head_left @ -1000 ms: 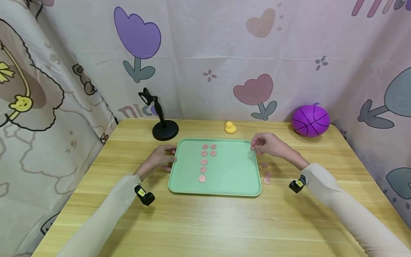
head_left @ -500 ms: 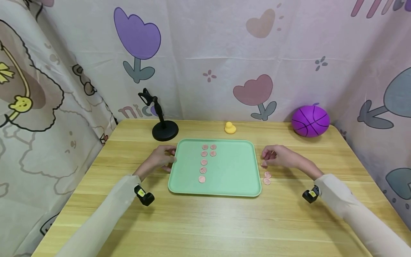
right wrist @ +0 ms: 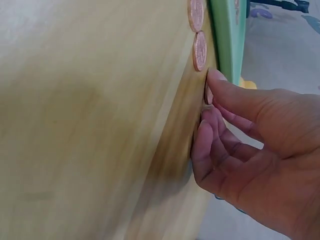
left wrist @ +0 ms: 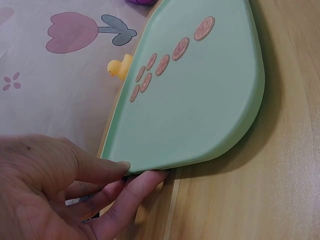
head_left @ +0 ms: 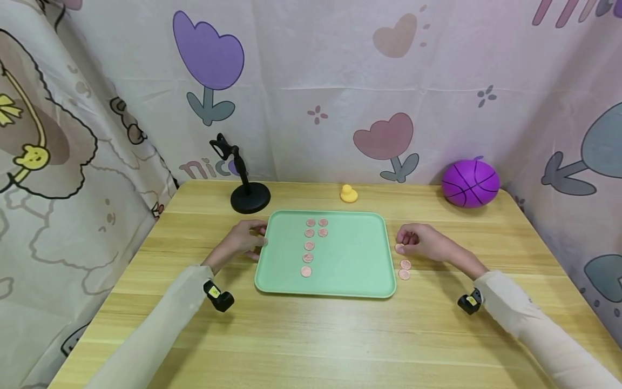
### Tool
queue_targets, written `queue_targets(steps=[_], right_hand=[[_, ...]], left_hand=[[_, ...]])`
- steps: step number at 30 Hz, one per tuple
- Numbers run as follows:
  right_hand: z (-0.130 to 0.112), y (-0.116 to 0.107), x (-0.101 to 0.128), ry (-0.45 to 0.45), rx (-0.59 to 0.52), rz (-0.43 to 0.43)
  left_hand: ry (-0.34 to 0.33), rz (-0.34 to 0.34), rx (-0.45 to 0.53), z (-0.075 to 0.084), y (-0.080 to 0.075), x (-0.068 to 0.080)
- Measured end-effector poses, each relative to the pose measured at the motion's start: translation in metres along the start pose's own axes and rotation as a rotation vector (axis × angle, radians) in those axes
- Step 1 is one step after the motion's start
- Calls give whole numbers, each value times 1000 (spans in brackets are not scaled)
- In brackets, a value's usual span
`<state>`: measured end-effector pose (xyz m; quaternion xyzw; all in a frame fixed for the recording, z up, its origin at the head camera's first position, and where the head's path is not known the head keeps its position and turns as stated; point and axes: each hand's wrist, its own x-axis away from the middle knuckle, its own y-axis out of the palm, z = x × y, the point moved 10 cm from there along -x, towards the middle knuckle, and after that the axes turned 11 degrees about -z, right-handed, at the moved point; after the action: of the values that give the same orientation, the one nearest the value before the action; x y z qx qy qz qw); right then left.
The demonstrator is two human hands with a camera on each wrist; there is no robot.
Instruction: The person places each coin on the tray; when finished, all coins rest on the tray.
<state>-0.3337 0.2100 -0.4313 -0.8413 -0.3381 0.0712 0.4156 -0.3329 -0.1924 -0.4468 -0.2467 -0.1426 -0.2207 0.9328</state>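
Note:
A light green tray (head_left: 352, 259) lies on the wooden table, holding several copper coins (head_left: 309, 246) in two columns, the left one longer. My left hand (head_left: 238, 237) grips the tray's left edge; in the left wrist view the thumb (left wrist: 102, 169) is on the rim and the fingers are beneath it. Just right of the tray, my right hand (head_left: 425, 241) pinches another copper coin (right wrist: 208, 93) between thumb and fingers, low over the tabletop. Two more loose coins (head_left: 405, 269) lie nearer me, beside the tray's right edge.
Behind the tray sits a small yellow rubber duck (head_left: 348, 194). A black stand with a clip (head_left: 250, 197) is at the back left, and a purple ball (head_left: 470, 183) with black lines at the back right. A printed curtain (head_left: 301, 65) hangs behind the table (head_left: 311, 340).
My right hand has moved from the tray's upper right corner down to the loose coins on the right and has taken hold of one. The left hand stays on the tray edge.

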Motion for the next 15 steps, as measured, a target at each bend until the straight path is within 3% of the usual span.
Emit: queue_targets(steps=[4,8,15], right_hand=[[3,-5,2,81,3,48],[10,-13,4,182,-79,104],[1,-19,-3,151,-253,152]], left_hand=[[-15,4,-10,-1,0,0],[-27,4,-23,-2,0,0],[10,-5,-6,0,1,2]])
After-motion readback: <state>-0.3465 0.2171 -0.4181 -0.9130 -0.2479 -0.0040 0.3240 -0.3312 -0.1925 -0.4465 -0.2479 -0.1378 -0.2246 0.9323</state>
